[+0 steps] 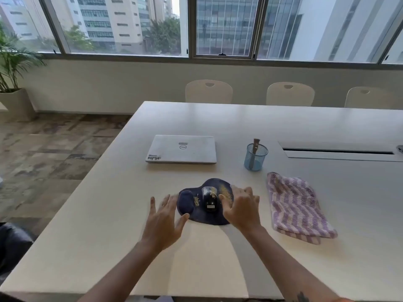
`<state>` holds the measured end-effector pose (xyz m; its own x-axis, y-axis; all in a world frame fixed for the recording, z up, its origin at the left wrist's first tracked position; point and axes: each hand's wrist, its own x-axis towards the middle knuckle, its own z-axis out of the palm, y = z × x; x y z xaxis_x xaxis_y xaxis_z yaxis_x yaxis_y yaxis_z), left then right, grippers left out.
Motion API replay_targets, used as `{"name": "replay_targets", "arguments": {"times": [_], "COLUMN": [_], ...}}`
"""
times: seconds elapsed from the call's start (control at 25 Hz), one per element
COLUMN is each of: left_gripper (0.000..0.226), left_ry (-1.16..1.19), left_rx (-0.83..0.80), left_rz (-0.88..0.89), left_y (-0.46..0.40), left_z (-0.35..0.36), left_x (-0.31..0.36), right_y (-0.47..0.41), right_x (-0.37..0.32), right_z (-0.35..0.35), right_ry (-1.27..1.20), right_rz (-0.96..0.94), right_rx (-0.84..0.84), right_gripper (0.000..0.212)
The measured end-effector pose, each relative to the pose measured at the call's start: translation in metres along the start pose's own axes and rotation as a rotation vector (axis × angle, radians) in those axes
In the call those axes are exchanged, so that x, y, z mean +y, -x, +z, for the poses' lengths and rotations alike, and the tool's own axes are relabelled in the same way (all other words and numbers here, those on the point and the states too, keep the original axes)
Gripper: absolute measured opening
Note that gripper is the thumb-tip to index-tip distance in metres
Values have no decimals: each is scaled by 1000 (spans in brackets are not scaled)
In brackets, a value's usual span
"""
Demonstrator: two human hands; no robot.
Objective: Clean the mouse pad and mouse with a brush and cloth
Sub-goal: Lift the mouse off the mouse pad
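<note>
One dark mouse pad (205,216) flecked with crumbs, one black mouse (210,202) on it between two spread, empty hands, left hand (165,216) and right hand (241,209) at its edges, one striped cloth (294,205) right of the fingers, one brush (254,149) in one blue cup (255,159) beyond, one closed laptop (182,149).

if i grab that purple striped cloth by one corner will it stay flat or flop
The purple striped cloth would probably flop: it looks like soft knit, lying folded with layers showing at its near edge. Lifted by one corner, it would likely unfold and hang. It seems light and unlikely to slide far on the table.
</note>
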<state>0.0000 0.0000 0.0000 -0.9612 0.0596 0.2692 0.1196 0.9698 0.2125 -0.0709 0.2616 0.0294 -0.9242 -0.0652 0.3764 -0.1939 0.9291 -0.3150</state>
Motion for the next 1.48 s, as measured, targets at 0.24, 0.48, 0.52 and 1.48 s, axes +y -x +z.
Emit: {"name": "replay_targets", "arguments": {"times": [0.24,0.48,0.52,1.48], "left_gripper": [83,82,81,93], "left_ry": [-89,-61,-61,-106], "left_rx": [-104,-127,-133,-164], "left_rz": [-44,-18,-16,-119], "left_y": [-4,-8,-9,-6], "left_z": [5,5,4,6], "left_x": [7,2,2,-59], "right_y": [5,6,6,-14], "right_x": [-48,-68,-69,-125], "right_z": [9,20,21,35], "right_ry": [57,76,78,119], "right_rz": [143,237,249,232], "right_rx": [-99,-132,-129,-114], "right_gripper": [76,85,85,70]}}
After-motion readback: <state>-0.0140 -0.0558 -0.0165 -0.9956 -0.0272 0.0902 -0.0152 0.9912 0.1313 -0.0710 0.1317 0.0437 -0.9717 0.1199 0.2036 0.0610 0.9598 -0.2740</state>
